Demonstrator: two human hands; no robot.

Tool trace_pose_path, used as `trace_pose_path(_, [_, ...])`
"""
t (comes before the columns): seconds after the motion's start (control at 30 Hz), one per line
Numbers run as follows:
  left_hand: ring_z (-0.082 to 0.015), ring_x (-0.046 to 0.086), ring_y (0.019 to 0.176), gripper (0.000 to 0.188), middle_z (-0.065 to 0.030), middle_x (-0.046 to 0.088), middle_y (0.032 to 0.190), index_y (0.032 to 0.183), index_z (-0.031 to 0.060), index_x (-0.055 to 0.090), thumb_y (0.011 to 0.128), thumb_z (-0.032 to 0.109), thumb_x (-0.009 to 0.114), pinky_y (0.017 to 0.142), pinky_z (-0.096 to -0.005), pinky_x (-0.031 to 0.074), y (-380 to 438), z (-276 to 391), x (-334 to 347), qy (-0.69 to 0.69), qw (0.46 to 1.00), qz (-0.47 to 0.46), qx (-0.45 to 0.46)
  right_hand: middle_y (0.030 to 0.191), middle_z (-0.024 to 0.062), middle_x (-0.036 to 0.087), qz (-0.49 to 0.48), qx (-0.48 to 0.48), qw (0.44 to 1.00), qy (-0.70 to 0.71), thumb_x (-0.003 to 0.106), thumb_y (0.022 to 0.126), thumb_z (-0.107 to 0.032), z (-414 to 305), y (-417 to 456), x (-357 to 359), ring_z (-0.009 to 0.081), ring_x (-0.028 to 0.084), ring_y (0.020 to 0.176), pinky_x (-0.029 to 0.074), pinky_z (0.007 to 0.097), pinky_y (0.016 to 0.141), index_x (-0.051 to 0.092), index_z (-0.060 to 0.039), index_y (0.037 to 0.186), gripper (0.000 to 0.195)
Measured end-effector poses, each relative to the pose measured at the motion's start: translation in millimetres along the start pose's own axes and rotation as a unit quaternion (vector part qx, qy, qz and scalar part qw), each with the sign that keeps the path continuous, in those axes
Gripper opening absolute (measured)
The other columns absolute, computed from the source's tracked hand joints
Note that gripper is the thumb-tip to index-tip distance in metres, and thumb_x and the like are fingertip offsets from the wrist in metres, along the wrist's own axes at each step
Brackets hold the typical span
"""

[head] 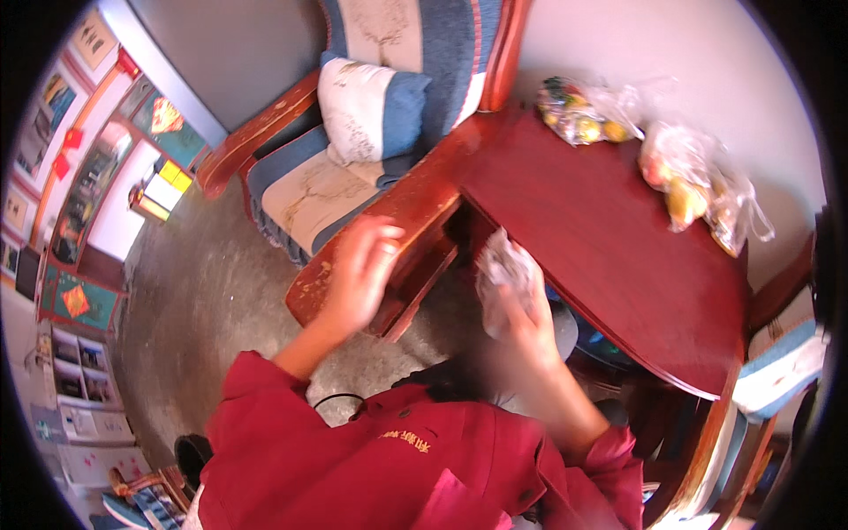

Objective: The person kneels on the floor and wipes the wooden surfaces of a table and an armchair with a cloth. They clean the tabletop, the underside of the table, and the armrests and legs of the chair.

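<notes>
A crumpled greyish cloth (pixel 498 278) is bunched in my right hand (pixel 530 315), beside the curved front edge of a dark red wooden table (pixel 596 212). Blur softens this hand and the wrist below it. My left hand (pixel 361 275) looks free of any object, its fingers loosely bent and slightly blurred. It hovers over or rests on the worn wooden armrest (pixel 424 192) of a sofa chair; contact cannot be made out. Under that armrest is an open wooden shelf (pixel 424 281).
Clear plastic bags of fruit (pixel 586 119) and further bagged items (pixel 686 179) stand along the table's wall side. A white-and-blue cushion (pixel 371 109) leans on the chair seat (pixel 324 195). Bare concrete floor (pixel 192 311) stretches left toward cabinets (pixel 83 298). Another padded chair (pixel 778 371) is at right.
</notes>
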State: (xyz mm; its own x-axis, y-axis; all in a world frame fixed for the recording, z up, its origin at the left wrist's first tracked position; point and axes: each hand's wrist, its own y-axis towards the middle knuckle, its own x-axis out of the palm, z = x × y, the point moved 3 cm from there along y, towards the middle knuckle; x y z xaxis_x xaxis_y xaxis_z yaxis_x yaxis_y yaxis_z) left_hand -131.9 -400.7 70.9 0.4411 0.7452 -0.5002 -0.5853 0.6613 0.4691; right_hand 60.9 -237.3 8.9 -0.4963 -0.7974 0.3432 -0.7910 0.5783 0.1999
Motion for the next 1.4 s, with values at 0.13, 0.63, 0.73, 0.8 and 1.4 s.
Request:
trace_pose_path(0.13, [-0.0374,0.054,0.119,0.034,-0.0197,0.061,0.124,0.116,0.0037,0.063,0.101,0.032,0.051,0.104,-0.0456,0.038,-39,-90,-83,0.285,0.953,0.064,-0.081,0.142,0.0176,0.048,-0.093,-0.098,0.984,-0.120,0.050,0.099,0.001,30,107,54,0.0258,0.049,0.132,0.035,0.0352,0.112,0.036,-0.0008,0.147,0.050])
trace_pose_path(0.63, [-0.0169,0.060,0.110,0.044,-0.0123,0.067,0.117,0.122,-0.0010,0.061,0.107,0.036,0.041,0.096,-0.0297,0.044,-73,-120,-82,0.034,0.961,0.158,-0.226,0.138,0.0181,0.054,-0.254,-0.193,0.801,-0.506,0.064,0.091,-0.045,102,157,127,0.0425,0.047,0.130,0.032,0.0492,0.114,0.057,-0.0143,0.130,0.051])
trace_pose_path(0.73, [-0.0204,0.062,0.110,0.043,-0.0133,0.068,0.116,0.120,0.0000,0.061,0.108,0.034,0.038,0.099,-0.0325,0.043,-76,-114,-85,-0.009,0.957,0.221,-0.190,0.135,0.0153,0.056,-0.368,-0.287,0.781,-0.415,0.065,0.090,-0.041,91,120,172,0.0393,0.048,0.130,0.033,0.0490,0.113,0.061,-0.0151,0.122,0.042])
trace_pose_path(0.8, [-0.0207,0.058,0.116,0.046,-0.0143,0.065,0.121,0.124,-0.0004,0.058,0.108,0.036,0.034,0.104,-0.0336,0.040,-83,-119,-93,-0.045,0.949,0.241,-0.199,0.135,0.0141,0.056,-0.436,-0.328,0.749,-0.377,0.066,0.088,-0.043,84,92,198,0.0386,0.048,0.130,0.032,0.0502,0.113,0.063,-0.0167,0.120,0.041])
trace_pose_path(1.4, [-0.0241,0.047,0.125,0.080,-0.0109,0.053,0.140,0.138,0.0040,0.051,0.098,0.069,0.029,0.113,-0.0403,0.031,-82,-132,-123,-0.423,0.801,0.229,-0.356,0.131,0.0095,0.059,-0.589,-0.372,0.641,-0.321,0.073,0.080,-0.030,100,87,259,0.0379,0.048,0.131,0.036,0.0499,0.112,0.066,-0.0170,0.109,0.033])
